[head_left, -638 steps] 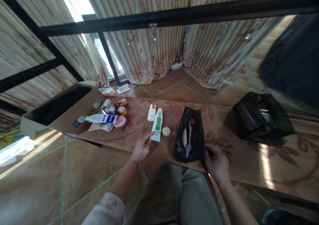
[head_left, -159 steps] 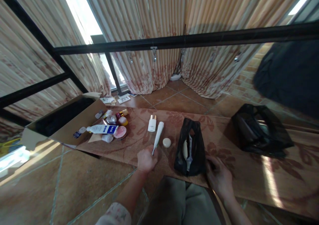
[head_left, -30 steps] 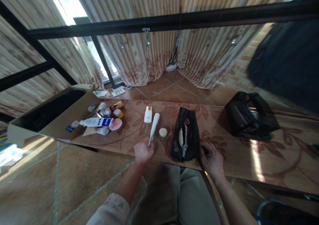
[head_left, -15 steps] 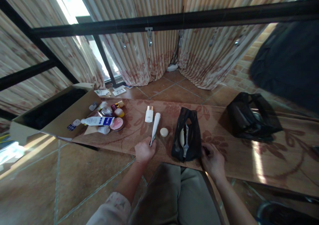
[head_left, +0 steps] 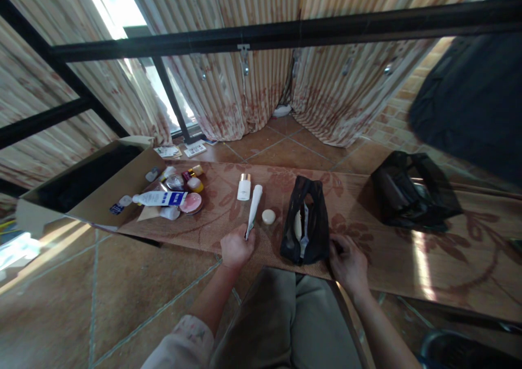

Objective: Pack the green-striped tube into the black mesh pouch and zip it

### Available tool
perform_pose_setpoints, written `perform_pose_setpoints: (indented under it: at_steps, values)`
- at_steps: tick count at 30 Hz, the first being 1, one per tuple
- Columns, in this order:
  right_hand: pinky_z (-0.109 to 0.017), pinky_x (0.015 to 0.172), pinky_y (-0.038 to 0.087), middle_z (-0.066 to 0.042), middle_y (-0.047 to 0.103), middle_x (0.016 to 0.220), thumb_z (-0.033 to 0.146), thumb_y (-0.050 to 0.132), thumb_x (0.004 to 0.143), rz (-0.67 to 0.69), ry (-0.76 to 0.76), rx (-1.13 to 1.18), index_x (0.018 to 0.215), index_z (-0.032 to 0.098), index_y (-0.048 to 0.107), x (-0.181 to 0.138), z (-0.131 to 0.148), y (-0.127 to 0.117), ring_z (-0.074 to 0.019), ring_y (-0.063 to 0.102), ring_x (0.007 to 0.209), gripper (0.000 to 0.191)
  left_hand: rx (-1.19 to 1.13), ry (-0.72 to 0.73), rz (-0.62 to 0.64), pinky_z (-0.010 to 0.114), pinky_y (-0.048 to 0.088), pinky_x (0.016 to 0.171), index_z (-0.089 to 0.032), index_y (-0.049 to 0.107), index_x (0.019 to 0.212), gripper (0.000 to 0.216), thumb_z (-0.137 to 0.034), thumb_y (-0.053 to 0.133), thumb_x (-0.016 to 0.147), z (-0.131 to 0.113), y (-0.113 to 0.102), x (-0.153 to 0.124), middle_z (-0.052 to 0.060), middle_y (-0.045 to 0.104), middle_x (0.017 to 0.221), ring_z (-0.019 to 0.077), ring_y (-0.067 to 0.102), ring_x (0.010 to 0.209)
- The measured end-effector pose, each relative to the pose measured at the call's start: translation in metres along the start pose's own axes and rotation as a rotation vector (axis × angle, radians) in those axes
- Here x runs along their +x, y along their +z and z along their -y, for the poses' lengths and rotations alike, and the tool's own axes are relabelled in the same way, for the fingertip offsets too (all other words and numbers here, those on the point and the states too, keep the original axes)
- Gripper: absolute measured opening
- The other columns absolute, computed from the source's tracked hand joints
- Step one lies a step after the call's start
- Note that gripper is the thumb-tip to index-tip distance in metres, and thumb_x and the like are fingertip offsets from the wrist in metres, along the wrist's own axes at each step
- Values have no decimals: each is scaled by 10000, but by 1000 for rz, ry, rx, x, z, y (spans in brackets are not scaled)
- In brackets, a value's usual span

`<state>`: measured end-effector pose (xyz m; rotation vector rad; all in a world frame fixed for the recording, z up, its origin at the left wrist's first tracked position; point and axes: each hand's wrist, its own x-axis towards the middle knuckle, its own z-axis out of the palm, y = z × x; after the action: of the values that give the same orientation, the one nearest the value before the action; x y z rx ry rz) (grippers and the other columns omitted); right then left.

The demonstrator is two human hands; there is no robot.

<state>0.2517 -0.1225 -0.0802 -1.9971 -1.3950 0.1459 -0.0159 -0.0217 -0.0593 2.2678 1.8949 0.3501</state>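
Left hand (head_left: 237,248) holds white tube (head_left: 254,207) by near end, at table (head_left: 220,214) front edge. Right hand (head_left: 349,262) curled beside black mesh pouch (head_left: 318,228), same edge; can't tell if gripping.

No word, brand or number can be made out for certain; the print is there, but too small or blurred. Left of the left hand (head_left: 237,248), the blue-and-white tube (head_left: 161,198) bears a row of blue characters on its pale body, then a dark blue block with white marks at its broad end — all unreadable. Farther left, a dark blue label (head_left: 116,209) with pale marks stands on the cardboard box (head_left: 104,195). Beyond that hand, on the floor, a white card (head_left: 194,149) carries dark, blocky print. The white tube (head_left: 253,208) in the left hand is edge-on — just a sliver of green printing shows near the fingers.
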Motion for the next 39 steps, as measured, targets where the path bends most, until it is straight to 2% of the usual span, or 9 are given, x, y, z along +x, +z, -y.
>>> perform_pose_setpoints:
  at_steps: [17, 28, 39]
  values:
    - [-287, 655, 440, -56, 651, 865, 358, 442, 845, -7, 3, -31, 902, 202, 659, 0, -5, 3, -186, 607, 759, 274, -1, 3, 17, 259, 236, 557, -216, 601, 800, 277, -411, 430, 898, 0, -1, 0, 28, 652, 750, 154, 579, 696]
    - [-293, 685, 447, -59, 656, 899, 351, 450, 850, -12, 2, 2, 908, 201, 655, 0, -4, 3, -192, 613, 794, 261, 2, 11, -15, 268, 212, 552, -214, 591, 778, 273, -404, 434, 895, 0, 1, -1, 23, 647, 733, 149, 572, 676]
    - [-285, 688, 445, -55, 653, 898, 349, 445, 856, -8, 1, -17, 916, 198, 655, 0, -1, 1, -185, 609, 790, 266, -3, -6, 24, 258, 232, 555, -212, 605, 797, 308, -434, 418, 898, -2, -3, 0, 28, 654, 750, 150, 586, 702]
